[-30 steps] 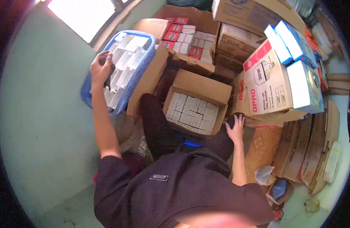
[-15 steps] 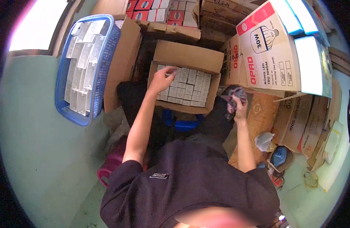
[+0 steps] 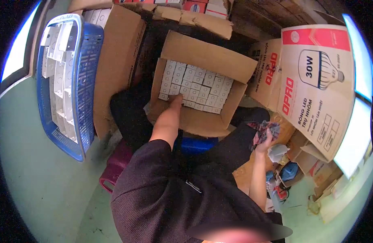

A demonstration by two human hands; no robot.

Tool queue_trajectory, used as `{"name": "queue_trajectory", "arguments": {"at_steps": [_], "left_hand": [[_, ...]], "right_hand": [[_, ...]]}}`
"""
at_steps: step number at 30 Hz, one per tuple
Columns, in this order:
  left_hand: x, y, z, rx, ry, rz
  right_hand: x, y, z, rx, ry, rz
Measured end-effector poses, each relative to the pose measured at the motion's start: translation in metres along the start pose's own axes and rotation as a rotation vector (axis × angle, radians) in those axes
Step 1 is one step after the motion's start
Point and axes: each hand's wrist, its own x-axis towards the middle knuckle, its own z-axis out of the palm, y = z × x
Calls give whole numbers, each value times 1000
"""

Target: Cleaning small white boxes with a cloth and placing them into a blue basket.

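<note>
An open cardboard box (image 3: 209, 123) sits in front of me, packed with rows of white plastic electrical boxes (image 3: 202, 87) with round marks on their faces. My left hand (image 3: 175, 104) reaches over its near left part, fingertips at the white boxes. The fingers are foreshortened and partly hidden, so their grip does not show. Out to the right, beside my knee, my right hand (image 3: 268, 141) is closed on a crumpled dark, reddish patterned cloth (image 3: 259, 131).
A blue plastic basket (image 3: 87, 69) of white electrical boxes stands at left against a cardboard carton (image 3: 115, 60). A large printed carton (image 3: 312, 89) rises on the right. A torn carton (image 3: 194, 20) with red-and-white packages lies beyond. Something blue (image 3: 198, 145) is below the box.
My left hand has moved from the far left of the packed rows to their near left corner. My view has turned and shifted. The cloth stays in my right hand.
</note>
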Motion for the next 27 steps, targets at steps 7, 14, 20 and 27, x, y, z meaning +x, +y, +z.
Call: {"name": "queue_trajectory", "arguments": {"at_steps": [7, 14, 20, 27], "left_hand": [[1, -20, 73, -775, -187, -495], [75, -64, 29, -1258, -389, -512], [45, -51, 49, -1016, -288, -367], [37, -43, 65, -1002, -368, -182]], "right_hand": [[-2, -12, -8, -165, 66, -58], [0, -4, 10, -163, 41, -90], [-2, -12, 12, -194, 58, -131], [-1, -11, 0, -161, 40, -85]]}}
